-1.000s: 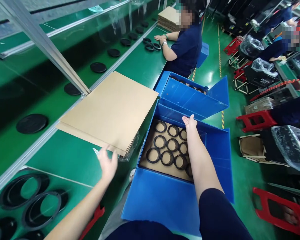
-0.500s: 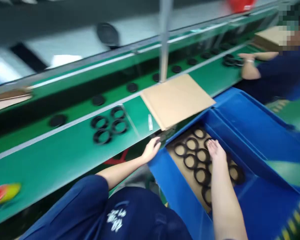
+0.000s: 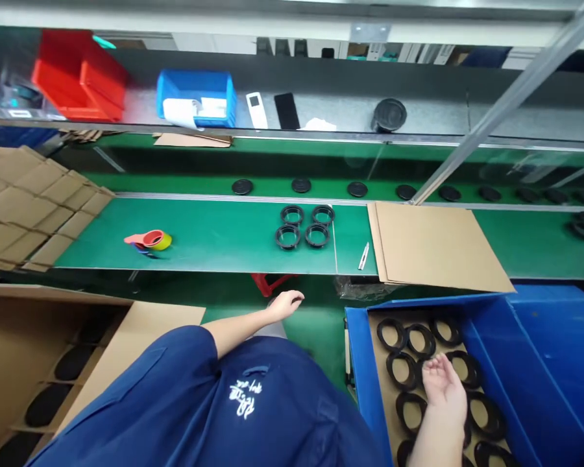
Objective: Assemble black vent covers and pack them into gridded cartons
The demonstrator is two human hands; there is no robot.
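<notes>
Below, the right hand (image 3: 445,384), fingers loosely spread, hovers over black rings (image 3: 411,413) on cardboard inside a blue box (image 3: 376,395), by the desk's (image 3: 214,233) near right edge. The left hand (image 3: 286,305), loosely curled and apparently empty, hangs before the desk's near edge.

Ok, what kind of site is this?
Probably a factory assembly or packing station: a long green workbench, round black discs spaced in a row behind it, and a blue bin with black rings laid out on cardboard.
</notes>
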